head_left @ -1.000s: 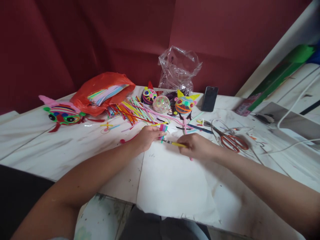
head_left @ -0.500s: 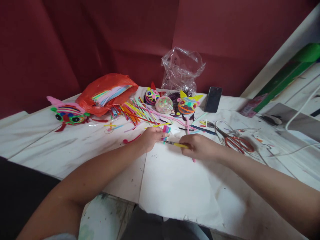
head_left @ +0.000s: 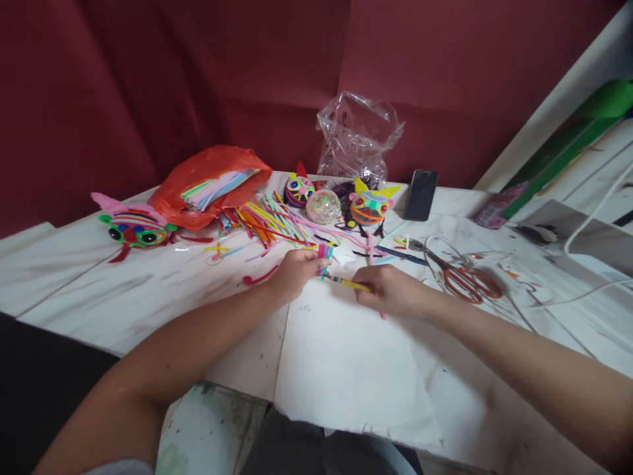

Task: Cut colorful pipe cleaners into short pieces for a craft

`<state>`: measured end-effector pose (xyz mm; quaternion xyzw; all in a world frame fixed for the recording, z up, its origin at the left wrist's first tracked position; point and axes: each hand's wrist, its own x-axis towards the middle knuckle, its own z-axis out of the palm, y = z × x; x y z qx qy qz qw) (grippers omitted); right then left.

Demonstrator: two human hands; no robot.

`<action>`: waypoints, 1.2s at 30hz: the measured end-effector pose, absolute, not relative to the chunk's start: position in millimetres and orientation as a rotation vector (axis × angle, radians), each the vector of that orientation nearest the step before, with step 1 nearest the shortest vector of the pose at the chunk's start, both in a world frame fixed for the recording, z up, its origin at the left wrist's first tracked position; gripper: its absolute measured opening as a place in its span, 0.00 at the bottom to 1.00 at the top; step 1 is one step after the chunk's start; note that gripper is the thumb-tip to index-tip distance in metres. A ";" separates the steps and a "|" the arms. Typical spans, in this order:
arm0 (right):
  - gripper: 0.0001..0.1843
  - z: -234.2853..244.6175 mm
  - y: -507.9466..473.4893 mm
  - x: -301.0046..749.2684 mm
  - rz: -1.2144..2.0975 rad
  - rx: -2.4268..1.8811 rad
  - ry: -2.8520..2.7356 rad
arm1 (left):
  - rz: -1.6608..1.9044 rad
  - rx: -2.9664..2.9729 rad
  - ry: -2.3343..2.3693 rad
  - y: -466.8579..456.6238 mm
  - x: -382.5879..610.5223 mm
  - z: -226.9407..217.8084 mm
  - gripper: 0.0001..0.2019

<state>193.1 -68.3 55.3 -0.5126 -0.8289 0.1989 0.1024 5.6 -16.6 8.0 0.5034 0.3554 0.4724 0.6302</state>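
Observation:
Between the fingertips of my left hand (head_left: pixel 295 272) is a small striped piece of pipe cleaners (head_left: pixel 324 253), pink, purple and teal, laid side by side. My right hand (head_left: pixel 383 288) is closed round a slim yellow-handled tool (head_left: pixel 353 284) with a metal head; its exact kind is too small to make out. The tool's metal tip meets the lower end of the striped piece. Both hands are above a white paper sheet (head_left: pixel 346 363). A pink pipe cleaner (head_left: pixel 370 249) lies just beyond my right hand.
Loose pipe cleaners (head_left: pixel 277 221) spill from a red plastic bag (head_left: pixel 208 171). Decorated balls with faces (head_left: pixel 370 208) stand at the back beside a clear ball (head_left: pixel 323 206) and a clear bag (head_left: pixel 359 138). A phone (head_left: pixel 420 196) leans there. Orange-handled scissors (head_left: pixel 469 284) and white cables lie right.
My hands stay nearly in place; the striped piece and the tool's tip have shifted very slightly left and up in view. The whole scene has moved a little the same way.

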 end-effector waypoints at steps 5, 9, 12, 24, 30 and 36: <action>0.07 50.1 -60.9 195.9 1.228 -1.498 -2.123 | 1.090 1.195 0.836 -15.5 4.5 8.7 0.10; 0.10 50.8 -59.4 194.5 1.433 -1.520 -1.978 | 1.060 1.147 0.793 -15.3 3.5 13.6 0.10; 0.10 52.0 -60.7 193.0 1.497 -1.565 -1.925 | 1.052 1.147 0.776 -14.9 3.1 15.1 0.10; 0.14 46.0 -63.9 196.1 1.478 -1.455 -1.996 | 1.123 1.245 0.788 -10.9 -0.2 6.6 0.11; 0.11 36.7 -77.9 193.3 0.073 -1.328 -2.479 | 1.117 1.123 0.845 -12.4 3.2 8.4 0.12; 0.14 37.2 -80.5 193.9 0.267 -1.335 -2.474 | 1.135 1.043 0.747 -14.1 3.2 15.8 0.12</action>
